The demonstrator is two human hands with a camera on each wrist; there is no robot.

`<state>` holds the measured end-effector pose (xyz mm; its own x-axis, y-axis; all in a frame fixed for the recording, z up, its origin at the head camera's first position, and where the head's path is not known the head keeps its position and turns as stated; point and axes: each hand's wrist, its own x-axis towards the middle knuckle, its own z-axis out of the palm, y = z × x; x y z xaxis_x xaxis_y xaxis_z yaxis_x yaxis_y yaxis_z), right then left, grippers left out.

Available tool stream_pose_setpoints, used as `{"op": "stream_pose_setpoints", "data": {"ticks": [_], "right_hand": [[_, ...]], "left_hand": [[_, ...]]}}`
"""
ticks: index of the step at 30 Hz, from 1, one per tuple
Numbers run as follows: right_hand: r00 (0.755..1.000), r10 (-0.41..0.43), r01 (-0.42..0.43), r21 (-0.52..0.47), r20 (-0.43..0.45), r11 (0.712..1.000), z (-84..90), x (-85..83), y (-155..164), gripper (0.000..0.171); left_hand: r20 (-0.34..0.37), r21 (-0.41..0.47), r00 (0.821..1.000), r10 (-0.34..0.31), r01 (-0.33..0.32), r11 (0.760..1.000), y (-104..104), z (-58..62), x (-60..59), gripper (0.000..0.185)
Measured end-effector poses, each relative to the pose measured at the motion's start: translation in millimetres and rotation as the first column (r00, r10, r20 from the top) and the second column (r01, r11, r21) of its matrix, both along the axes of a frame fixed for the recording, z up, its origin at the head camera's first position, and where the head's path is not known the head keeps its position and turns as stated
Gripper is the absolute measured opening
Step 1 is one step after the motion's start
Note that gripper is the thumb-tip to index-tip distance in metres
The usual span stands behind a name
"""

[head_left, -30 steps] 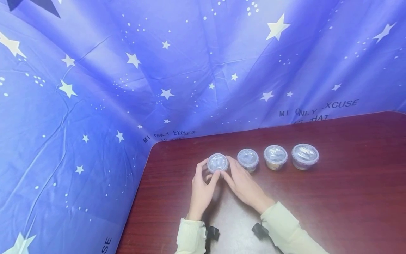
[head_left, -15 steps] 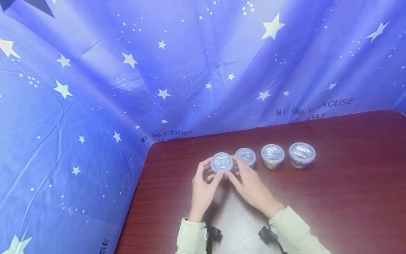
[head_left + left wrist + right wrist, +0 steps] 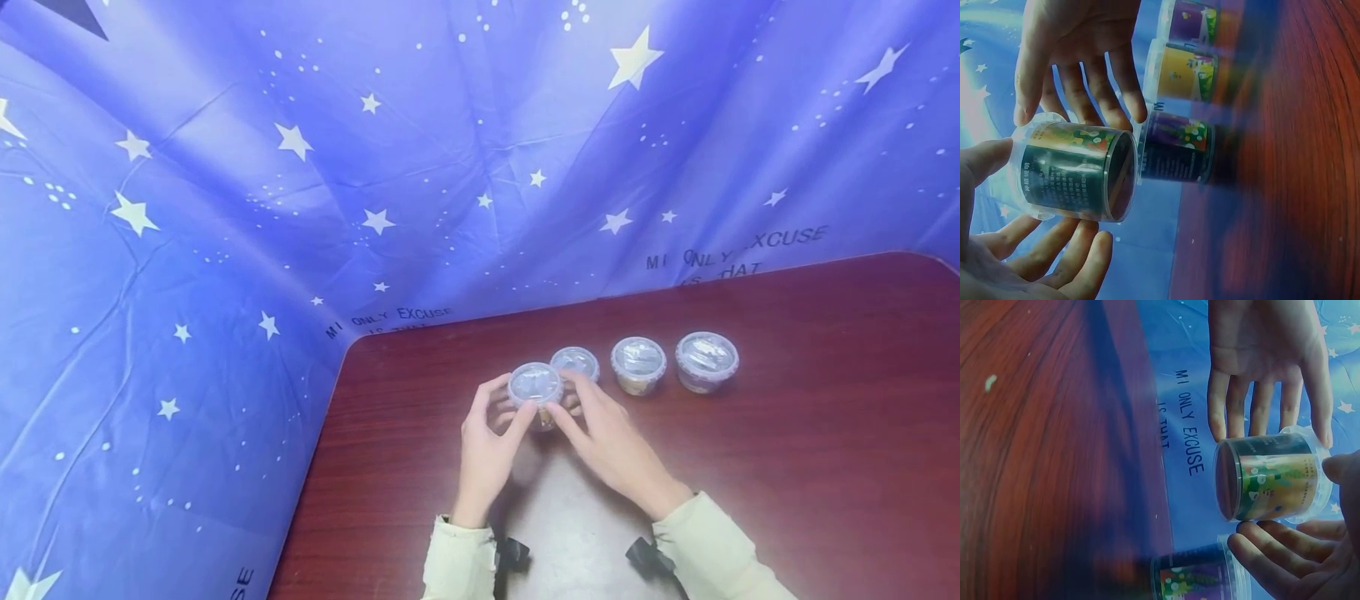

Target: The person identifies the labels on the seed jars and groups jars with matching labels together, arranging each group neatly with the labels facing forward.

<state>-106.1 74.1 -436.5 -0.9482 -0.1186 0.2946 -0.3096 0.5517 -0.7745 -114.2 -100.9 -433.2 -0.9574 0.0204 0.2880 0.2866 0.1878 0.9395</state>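
A small clear plastic cup (image 3: 535, 385) with a clear lid and a green and yellow label is held off the table between both hands. My left hand (image 3: 489, 435) grips it from the left, thumb near the lid and fingers on the far side. My right hand (image 3: 603, 437) holds it from the right with its fingertips. In the left wrist view the cup (image 3: 1075, 172) lies tilted, its base showing, between the left hand (image 3: 1029, 250) and the right hand (image 3: 1079, 62). The right wrist view shows the same cup (image 3: 1269, 478) between the right hand (image 3: 1285, 559) and the left hand (image 3: 1266, 362).
Three more lidded cups stand in a row on the dark red wooden table (image 3: 787, 467): a purple-labelled cup (image 3: 575, 364) just behind the held one, a yellow cup (image 3: 638, 362), and a far-right cup (image 3: 707, 358). A blue star-printed cloth (image 3: 225, 250) hangs behind and to the left.
The leftmost cup has come up off the table between both hands and shifted slightly right and nearer, now partly in front of the second cup.
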Motion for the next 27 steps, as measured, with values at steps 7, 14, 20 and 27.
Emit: {"op": "stream_pose_setpoints", "data": {"ticks": [7,14,20,27], "right_hand": [[1.000,0.006,-0.006,0.009,-0.008,1.000,6.2,4.0,8,0.051],[1.000,0.013,-0.013,-0.001,-0.027,1.000,13.0,10.8,21,0.044],[1.000,0.023,-0.023,-0.007,-0.019,1.000,13.7,12.2,30,0.038],[1.000,0.021,-0.021,-0.015,-0.012,1.000,13.0,13.5,41,0.034]], "left_hand": [[0.024,0.010,1.000,-0.010,0.009,1.000,3,3.9,2.7,0.041],[0.090,0.028,0.994,-0.058,0.056,0.998,8,8.2,5.4,0.039],[0.096,0.031,0.993,-0.072,0.069,0.997,14,9.1,6.4,0.036],[0.109,0.022,0.989,-0.104,0.102,0.995,21,12.0,6.1,0.033]]}}
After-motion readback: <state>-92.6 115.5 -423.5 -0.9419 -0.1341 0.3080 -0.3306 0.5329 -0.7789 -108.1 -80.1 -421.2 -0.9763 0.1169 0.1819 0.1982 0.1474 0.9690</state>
